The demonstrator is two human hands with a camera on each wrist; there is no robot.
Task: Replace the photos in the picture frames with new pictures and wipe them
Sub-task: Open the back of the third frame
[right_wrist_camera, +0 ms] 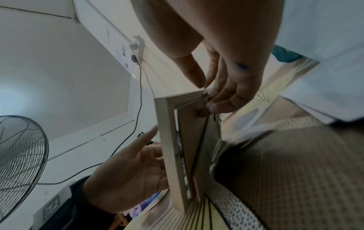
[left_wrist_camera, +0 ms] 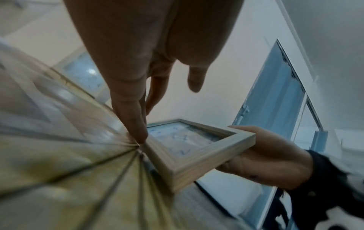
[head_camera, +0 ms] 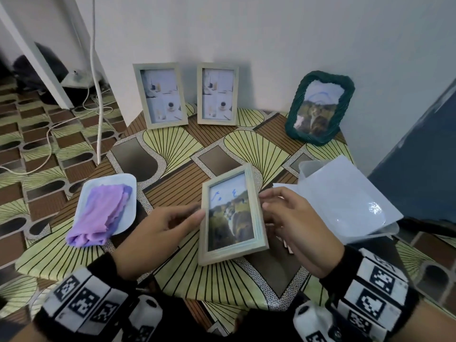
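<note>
White walls meet in a corner behind a table (head_camera: 170, 144) covered in a patterned yellow-and-brown cloth. Between the two hands, a pale wooden frame (head_camera: 232, 215) with a landscape photo is tilted up, its lower edge near the cloth. The left hand (head_camera: 158, 225) touches the frame's left side with nearly straight fingers (left_wrist_camera: 135, 118) — no wrap around it shows. The right hand (head_camera: 296, 218) is on the opposite side, its fingers (right_wrist_camera: 222, 105) curled behind the frame at the backing board, thumb over the edge, gripping it. Beyond the left fingers, farther out on the table, a purple cloth (head_camera: 98, 215) lies in a white tray (head_camera: 128, 183). Past the right fingers sit a translucent plastic sleeve (head_camera: 345, 193) and some white sheets. Well beyond both hands, against the wall, stand two matching pale frames (head_camera: 160, 95) (head_camera: 217, 93) and, apart to the right, a dark green woven frame (head_camera: 320, 107) leaning back.
</note>
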